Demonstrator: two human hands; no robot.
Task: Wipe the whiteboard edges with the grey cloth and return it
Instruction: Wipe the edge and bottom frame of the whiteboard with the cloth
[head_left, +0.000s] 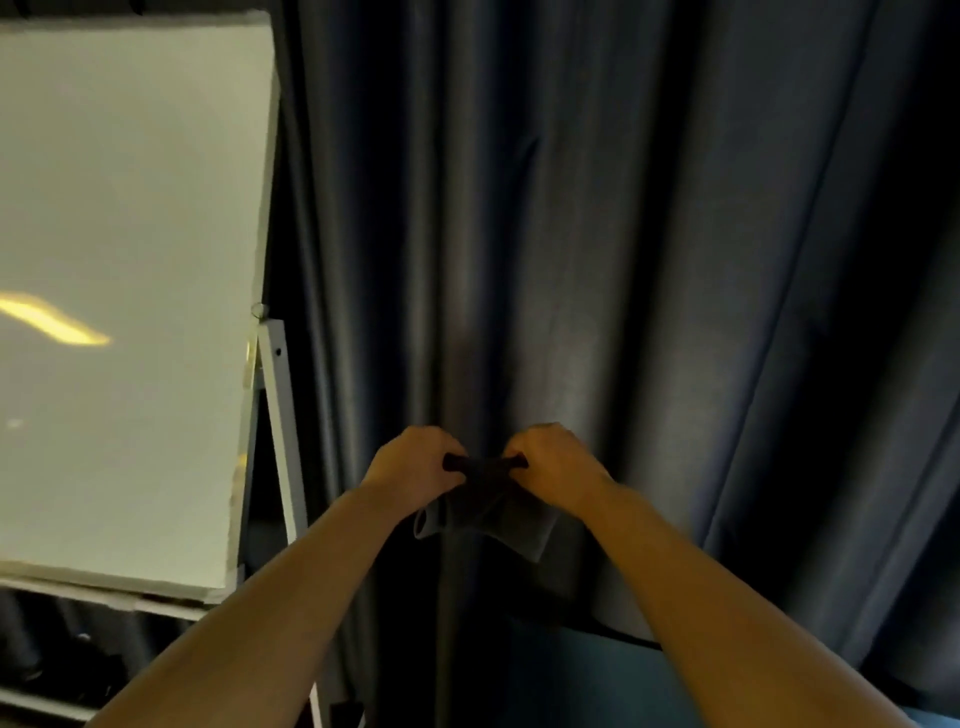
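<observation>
Both bare forearms reached up from the bottom of the view and met in front of the dark blue curtain (649, 260). Off to the left of them stood the whiteboard (130, 286) on its easel stand (280, 415), its right edge running top to bottom and well apart from the hands. Nearer that edge was the left hand (415, 460), curled closed and pinching one upper corner of the grey cloth (493, 512). Across from it, the right hand (558, 462) was closed the same way on the other corner, knuckles up. Between and below them the cloth hung slack and creased, touching neither board nor stand. I judged the wiping would call for a carry leftward, led by the left hand.
</observation>
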